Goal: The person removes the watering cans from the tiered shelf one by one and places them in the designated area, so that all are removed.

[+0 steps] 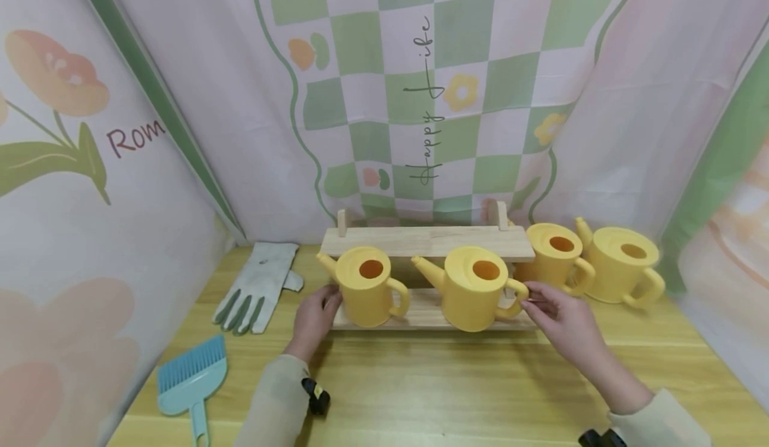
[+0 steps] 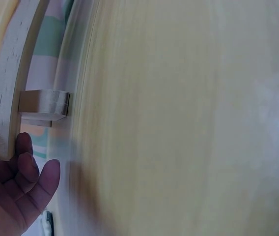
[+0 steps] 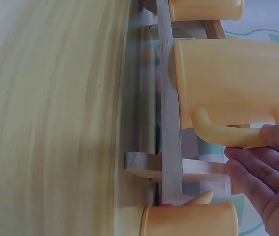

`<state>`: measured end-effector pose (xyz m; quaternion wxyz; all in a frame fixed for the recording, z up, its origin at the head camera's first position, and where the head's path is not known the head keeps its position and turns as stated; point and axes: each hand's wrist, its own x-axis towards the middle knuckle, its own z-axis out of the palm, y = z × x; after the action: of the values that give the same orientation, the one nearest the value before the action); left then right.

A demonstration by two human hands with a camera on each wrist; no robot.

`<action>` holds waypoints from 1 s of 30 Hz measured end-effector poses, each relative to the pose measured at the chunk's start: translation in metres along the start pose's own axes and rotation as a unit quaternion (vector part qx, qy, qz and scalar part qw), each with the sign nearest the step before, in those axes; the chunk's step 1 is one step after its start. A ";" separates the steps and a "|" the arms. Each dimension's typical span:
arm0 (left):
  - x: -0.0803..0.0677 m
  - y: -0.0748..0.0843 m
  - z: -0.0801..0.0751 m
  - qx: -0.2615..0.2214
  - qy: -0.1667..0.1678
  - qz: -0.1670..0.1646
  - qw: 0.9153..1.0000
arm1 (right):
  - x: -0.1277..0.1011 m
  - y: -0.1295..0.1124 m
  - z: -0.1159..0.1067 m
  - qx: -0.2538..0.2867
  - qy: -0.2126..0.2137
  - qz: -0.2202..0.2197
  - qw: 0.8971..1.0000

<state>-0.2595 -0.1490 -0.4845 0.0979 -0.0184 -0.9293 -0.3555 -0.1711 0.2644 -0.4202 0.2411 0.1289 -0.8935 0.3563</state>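
Note:
A two-tier wooden rack (image 1: 420, 241) stands on the table. On its lower board sit two yellow watering cans, the left watering can (image 1: 363, 297) and the right watering can (image 1: 471, 300), both with spouts pointing left. My left hand (image 1: 314, 320) holds the left end of the lower board; in the left wrist view its fingers (image 2: 29, 167) curl beneath that end. With thumb and fingers my right hand (image 1: 567, 330) pinches the handle of the right watering can, whose base rests against the board in the right wrist view (image 3: 233, 81).
Two more yellow watering cans, a nearer one (image 1: 549, 257) and a farther one (image 1: 621, 263), stand on the table right of the rack. To the left lie a grey-white glove (image 1: 261, 280) and a blue brush (image 1: 195, 377). A printed curtain (image 1: 408, 100) hangs behind.

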 end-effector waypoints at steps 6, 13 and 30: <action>0.000 -0.001 0.001 -0.001 0.002 0.002 1.000 | -0.004 -0.001 0.000 0.008 0.011 -0.003 1.000; -0.001 -0.001 0.001 -0.007 0.006 0.008 1.000 | -0.014 0.000 -0.008 0.009 0.021 0.015 1.000; -0.002 0.002 -0.002 -0.008 0.009 0.019 1.000 | -0.041 0.014 -0.053 0.003 0.110 0.040 0.993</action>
<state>-0.2566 -0.1487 -0.4817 0.1128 -0.0334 -0.9252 -0.3609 -0.1244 0.3137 -0.4162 0.3229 0.0534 -0.8650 0.3802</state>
